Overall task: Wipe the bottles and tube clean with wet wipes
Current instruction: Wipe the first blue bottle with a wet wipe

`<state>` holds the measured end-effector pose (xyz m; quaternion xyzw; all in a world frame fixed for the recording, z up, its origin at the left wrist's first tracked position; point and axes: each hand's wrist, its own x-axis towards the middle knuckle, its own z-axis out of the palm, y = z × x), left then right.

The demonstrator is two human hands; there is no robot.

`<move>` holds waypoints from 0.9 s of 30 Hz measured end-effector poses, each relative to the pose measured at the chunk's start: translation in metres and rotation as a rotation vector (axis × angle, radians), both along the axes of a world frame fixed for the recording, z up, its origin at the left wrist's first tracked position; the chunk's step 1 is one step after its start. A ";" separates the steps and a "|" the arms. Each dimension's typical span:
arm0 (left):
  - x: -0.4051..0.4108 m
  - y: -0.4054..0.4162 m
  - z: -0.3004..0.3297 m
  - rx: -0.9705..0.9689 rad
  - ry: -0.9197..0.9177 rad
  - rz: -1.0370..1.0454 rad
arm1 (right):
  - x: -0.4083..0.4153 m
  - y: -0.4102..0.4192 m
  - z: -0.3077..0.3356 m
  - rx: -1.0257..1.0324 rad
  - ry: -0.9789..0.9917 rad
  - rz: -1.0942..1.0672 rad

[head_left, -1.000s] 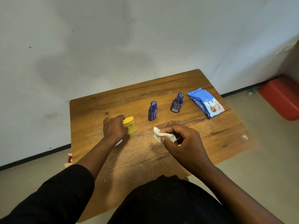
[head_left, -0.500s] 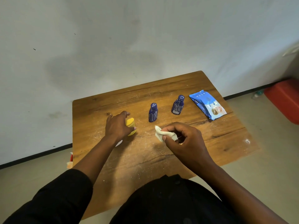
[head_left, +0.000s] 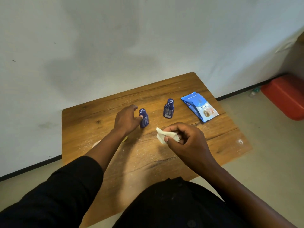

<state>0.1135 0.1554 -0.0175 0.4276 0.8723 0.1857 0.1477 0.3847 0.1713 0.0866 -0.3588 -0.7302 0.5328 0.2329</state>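
Two small dark blue bottles stand upright on the wooden table [head_left: 92, 119]. My left hand [head_left: 126, 120] is at the left bottle [head_left: 144, 118], fingers apart, with the thumb touching its side. The right bottle [head_left: 168, 108] stands alone. My right hand [head_left: 185, 142] is closed on a crumpled white wet wipe [head_left: 164, 135], held just above the table in front of the bottles. The yellow tube [head_left: 125, 139] lies under my left forearm; only a yellow sliver and a pale end show.
A blue pack of wet wipes [head_left: 199, 106] lies flat at the table's back right. White dust speckles the tabletop. The table stands against a white wall. A red container [head_left: 284, 96] and a small bottle [head_left: 254, 92] are on the floor to the right.
My left hand has let go of the yellow tube and moved right to the left blue bottle. The tube now lies under my forearm. My right hand still holds the wipe.
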 end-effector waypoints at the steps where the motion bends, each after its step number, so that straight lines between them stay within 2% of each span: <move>1: 0.000 0.005 -0.003 -0.008 -0.008 0.015 | 0.002 0.003 0.001 -0.017 0.000 -0.002; 7: 0.004 0.022 -0.016 0.015 -0.055 0.058 | 0.013 0.029 -0.002 -0.140 -0.005 -0.046; 11: 0.013 0.022 -0.013 0.086 -0.109 0.081 | 0.020 0.043 -0.001 -0.310 0.055 -0.044; 13: 0.020 0.018 -0.003 0.178 -0.190 0.108 | 0.023 0.050 -0.001 -0.377 0.083 -0.038; 15: 0.026 0.010 0.011 0.262 -0.344 0.136 | 0.024 0.056 -0.003 -0.397 0.084 -0.036; 18: 0.037 -0.006 0.033 0.349 -0.623 0.179 | 0.021 0.063 -0.002 -0.388 0.097 -0.046; 21: 0.053 -0.024 0.058 0.477 -0.800 0.196 | 0.015 0.064 0.002 -0.335 0.119 -0.043; 27: 0.091 -0.041 0.104 0.674 -0.880 0.224 | -0.005 0.052 0.022 -0.113 0.182 0.038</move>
